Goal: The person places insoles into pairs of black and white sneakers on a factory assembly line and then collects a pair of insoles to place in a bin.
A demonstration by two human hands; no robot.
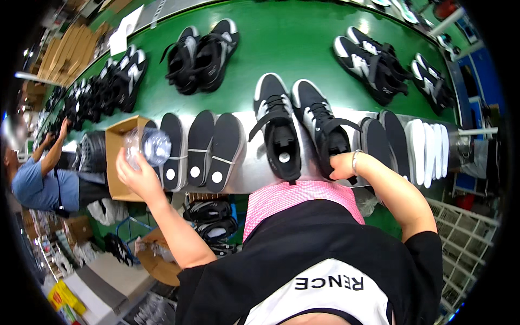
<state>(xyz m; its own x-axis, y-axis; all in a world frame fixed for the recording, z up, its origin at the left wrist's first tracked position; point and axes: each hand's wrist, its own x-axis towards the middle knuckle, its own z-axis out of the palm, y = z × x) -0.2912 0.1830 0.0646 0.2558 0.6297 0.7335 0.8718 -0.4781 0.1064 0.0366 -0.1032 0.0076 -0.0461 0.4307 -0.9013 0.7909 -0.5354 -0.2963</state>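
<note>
At the box on the left, my left hand (135,172) has its thumb and fingers closed on a clear, rounded plastic piece (155,147), somewhat blurred. The open cardboard box (115,183) lies just behind that hand. My right hand (342,166) grips the heel opening of a black-and-white shoe (316,112), some of its fingertips hidden inside. Left of it stands the matching shoe (272,103), toe pointing away from me. The straps of both shoes hang loose to the sides.
Black insoles (226,142) lie between box and shoes; more black insoles (374,138) and white insoles (417,146) lie to the right. Several pairs of shoes (208,57) stand on the green belt (292,43). A person in a blue shirt (46,187) works at the far left.
</note>
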